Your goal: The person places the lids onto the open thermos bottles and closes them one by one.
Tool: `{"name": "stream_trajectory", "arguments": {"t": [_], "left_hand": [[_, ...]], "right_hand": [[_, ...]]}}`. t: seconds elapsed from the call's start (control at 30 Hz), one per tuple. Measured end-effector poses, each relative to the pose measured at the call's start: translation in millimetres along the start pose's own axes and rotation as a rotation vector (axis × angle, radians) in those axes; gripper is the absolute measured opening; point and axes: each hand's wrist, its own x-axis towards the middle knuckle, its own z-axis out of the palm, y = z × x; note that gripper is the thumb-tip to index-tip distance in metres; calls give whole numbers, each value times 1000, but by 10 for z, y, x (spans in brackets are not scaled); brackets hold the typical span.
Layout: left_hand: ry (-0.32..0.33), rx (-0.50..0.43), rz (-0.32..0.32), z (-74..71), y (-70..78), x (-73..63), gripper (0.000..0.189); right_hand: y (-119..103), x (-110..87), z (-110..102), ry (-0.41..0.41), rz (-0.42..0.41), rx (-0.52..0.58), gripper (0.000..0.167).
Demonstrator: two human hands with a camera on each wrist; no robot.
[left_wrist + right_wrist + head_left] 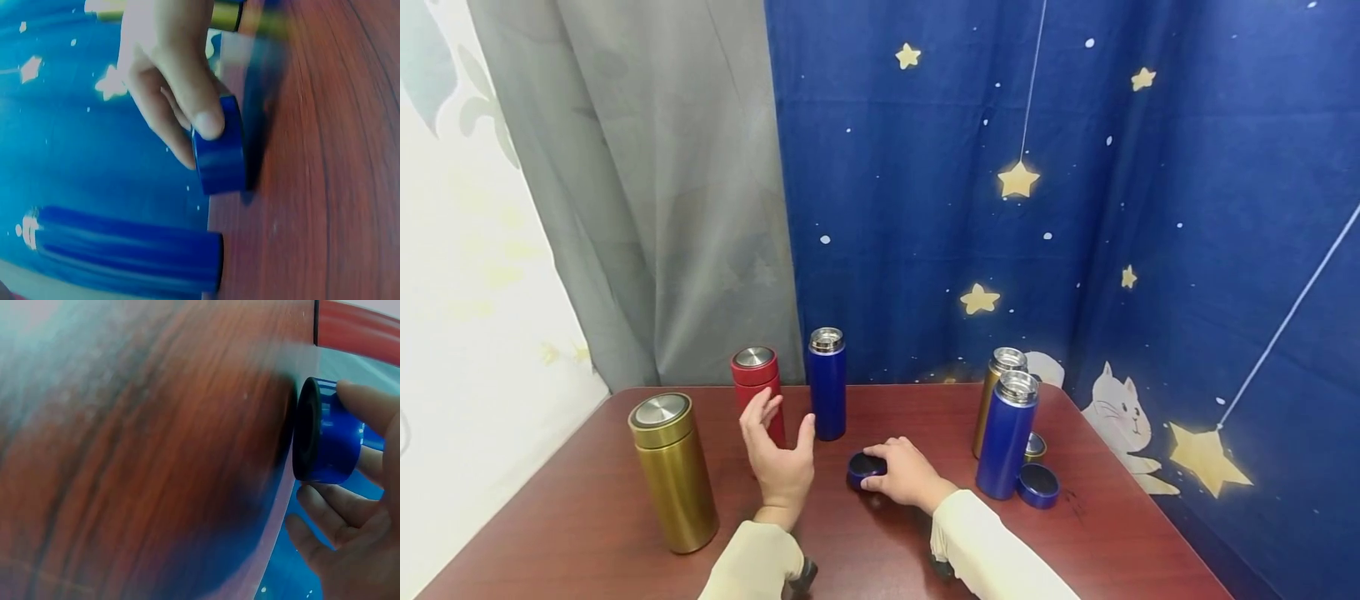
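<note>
My right hand (904, 473) pinches a blue bottle lid (867, 469) between thumb and fingers, at or just above the tabletop; I cannot tell whether it touches. The right wrist view shows the lid's dark hollow underside (307, 429) facing the table. In the left wrist view the thumb lies across the lid's side (222, 159). Behind the lid stands an uncapped blue thermos bottle (827, 387) with a bare steel mouth. My left hand (782, 467) is raised with fingers spread, holding nothing. It partly hides a capped red thermos bottle (754, 375).
A capped gold thermos (677, 475) stands at the left. Toward the right stand an uncapped blue thermos (1006, 442) and an uncapped gold thermos (988, 400). Beside them lie a blue lid (1038, 486) and a gold lid (1036, 446). Curtains hang behind the wooden table (602, 492).
</note>
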Motion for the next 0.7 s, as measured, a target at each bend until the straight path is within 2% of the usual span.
{"name": "stream_trajectory", "arguments": {"t": [0.17, 0.27, 0.4, 0.53, 0.7], "left_hand": [[-148, -33, -63, 69, 291, 54, 65], [-236, -21, -104, 114, 132, 10, 73], [-339, 5, -168, 163, -190, -68, 83], [-445, 56, -228, 161, -285, -26, 86], [-544, 104, -319, 185, -375, 68, 89]], "right_hand": [[27, -25, -15, 21, 21, 11, 49], [44, -39, -30, 40, 29, 17, 48], [64, -74, -45, 87, 27, 28, 45], [80, -101, -49, 151, -3, 52, 43], [92, -122, -64, 209, -34, 88, 42]]}}
